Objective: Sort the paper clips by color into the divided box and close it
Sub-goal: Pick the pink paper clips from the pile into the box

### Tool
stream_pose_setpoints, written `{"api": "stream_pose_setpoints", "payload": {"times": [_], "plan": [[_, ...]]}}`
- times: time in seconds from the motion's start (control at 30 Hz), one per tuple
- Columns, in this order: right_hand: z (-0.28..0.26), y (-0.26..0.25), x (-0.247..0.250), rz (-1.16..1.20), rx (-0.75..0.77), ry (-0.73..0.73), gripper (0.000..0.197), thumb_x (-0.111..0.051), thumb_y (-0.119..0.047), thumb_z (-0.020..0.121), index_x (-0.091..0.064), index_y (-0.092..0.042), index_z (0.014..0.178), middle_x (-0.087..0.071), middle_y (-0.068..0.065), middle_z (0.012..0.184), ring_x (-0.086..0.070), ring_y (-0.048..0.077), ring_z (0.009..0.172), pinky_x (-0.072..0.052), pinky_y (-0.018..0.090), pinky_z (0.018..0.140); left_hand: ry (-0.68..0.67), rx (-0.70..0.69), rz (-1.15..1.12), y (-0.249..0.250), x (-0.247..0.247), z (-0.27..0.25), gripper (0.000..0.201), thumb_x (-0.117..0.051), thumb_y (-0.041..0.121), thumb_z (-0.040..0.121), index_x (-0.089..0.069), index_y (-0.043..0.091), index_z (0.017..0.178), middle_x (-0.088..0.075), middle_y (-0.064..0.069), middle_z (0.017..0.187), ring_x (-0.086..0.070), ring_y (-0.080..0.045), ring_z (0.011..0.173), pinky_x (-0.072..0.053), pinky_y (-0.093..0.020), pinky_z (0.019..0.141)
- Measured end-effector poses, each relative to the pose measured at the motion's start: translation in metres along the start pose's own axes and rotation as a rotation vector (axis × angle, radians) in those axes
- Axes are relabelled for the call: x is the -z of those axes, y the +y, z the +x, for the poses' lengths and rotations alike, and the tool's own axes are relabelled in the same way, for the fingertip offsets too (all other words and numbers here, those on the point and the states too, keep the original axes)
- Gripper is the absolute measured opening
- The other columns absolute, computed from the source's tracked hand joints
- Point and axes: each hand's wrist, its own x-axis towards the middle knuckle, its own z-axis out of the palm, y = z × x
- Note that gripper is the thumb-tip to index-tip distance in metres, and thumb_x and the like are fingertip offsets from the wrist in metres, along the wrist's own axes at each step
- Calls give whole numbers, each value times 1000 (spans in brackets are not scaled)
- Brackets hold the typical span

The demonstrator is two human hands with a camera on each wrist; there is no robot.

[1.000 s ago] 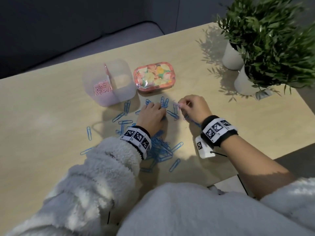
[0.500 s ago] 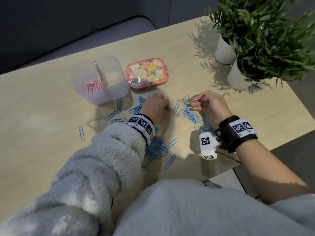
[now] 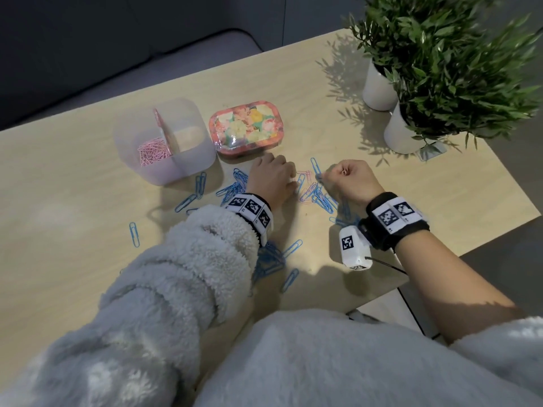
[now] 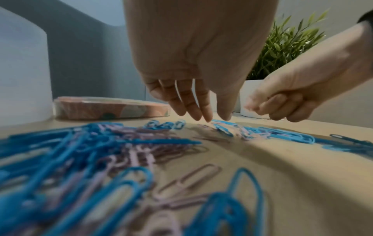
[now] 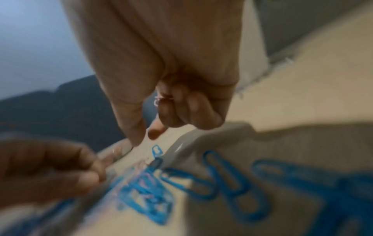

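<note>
The translucent divided box (image 3: 188, 160) stands open at the back left, with pink clips (image 3: 152, 154) in its left compartment; the right one looks empty. Its floral lid (image 3: 245, 129) lies beside it. Blue clips (image 3: 235, 186) and a few pink clips (image 3: 305, 186) are scattered in front. My left hand (image 3: 273, 177) reaches down with nearly straight fingers (image 4: 201, 111), their tips touching the table among the clips. My right hand (image 3: 349, 180) is curled around several pink clips (image 5: 161, 99), with thumb and forefinger pointing down at the mixed pile (image 5: 145, 188).
Two potted plants in white pots (image 3: 379, 86) stand at the back right. The table's right edge (image 3: 499, 230) runs close to my right wrist. More blue clips (image 3: 270, 262) lie under my left sleeve, and a single one (image 3: 134, 234) lies far left.
My right hand has turned knuckles-up and dropped back to the pile, still holding pink clips. My left hand has stayed at the clips near the lid.
</note>
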Motion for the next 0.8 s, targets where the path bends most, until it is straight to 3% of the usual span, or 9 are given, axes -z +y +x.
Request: {"api": "stream_pose_setpoints", "payload": {"times": [0.1, 0.17, 0.27, 0.33, 0.43, 0.6, 0.67, 0.73, 0.8], "plan": [[-2, 6, 0, -634, 26, -61, 20, -75, -31, 69, -64, -15, 66, -63, 2, 68, -57, 21, 67, -42, 28, 64, -33, 57, 36, 5, -5, 1, 23, -49, 29, 90, -61, 14, 103, -59, -7, 115, -46, -29, 112, -34, -38, 92], [-5, 8, -1, -704, 13, -88, 15, -70, -23, 74, -61, -17, 64, -61, 3, 70, -57, 24, 72, -40, 27, 66, -26, 96, 38, 2, -6, -1, 25, -43, 25, 94, -60, 11, 105, -59, -8, 115, -48, -29, 111, -34, -38, 91], [-8, 12, 5, -450, 4, -128, 22, -63, -11, 80, -61, -10, 58, -58, 9, 58, -54, 22, 57, -44, 32, 63, 9, 95, 42, -4, -4, -5, 26, -39, 26, 96, -58, 11, 108, -57, -9, 116, -47, -30, 112, -34, -39, 91], [-12, 8, 13, -216, -35, -91, 16, -60, -4, 83, -65, 0, 68, -55, 5, 44, -46, 10, 37, -41, 21, 47, 13, 14, 29, -1, -2, -8, 23, -41, 23, 95, -58, 14, 106, -58, -7, 114, -47, -29, 111, -33, -38, 92], [-17, 2, 30, -84, -99, -39, 19, -58, -4, 86, -65, -9, 69, -50, -6, 33, -38, 7, 29, -22, 9, 30, -93, -132, -75, 12, -3, -12, 19, -53, 25, 90, -61, 19, 106, -58, -4, 114, -46, -27, 115, -31, -36, 95], [-20, 6, 41, -90, -120, 29, 23, -54, 0, 84, -63, -7, 65, -54, -7, 36, -38, 1, 25, -21, 9, 27, -192, -221, -59, 24, -12, -14, 18, -58, 24, 88, -63, 19, 104, -57, -3, 116, -44, -24, 116, -28, -31, 94], [-17, 9, 41, 4, -198, -30, 17, -54, -6, 87, -66, -8, 75, -50, -7, 36, -30, 2, 23, -18, 7, 30, -191, -234, -35, 23, -14, -16, 17, -55, 23, 89, -62, 16, 103, -57, -4, 115, -44, -25, 116, -29, -32, 96], [-12, 12, 38, 159, -266, -17, 20, -50, -8, 89, -59, -10, 72, -42, -4, 35, -25, 5, 24, -18, 8, 33, -157, -238, -72, 22, -14, -18, 15, -53, 22, 90, -61, 14, 100, -59, -5, 111, -47, -25, 112, -31, -33, 95], [-10, 13, 34, 329, -275, 21, 17, -44, -4, 89, -55, -3, 75, -45, 2, 37, -33, 8, 25, -19, 11, 33, -98, -185, -240, 19, -11, -22, 10, -55, 17, 89, -61, 10, 94, -65, -6, 100, -53, -25, 101, -37, -35, 89]]}}
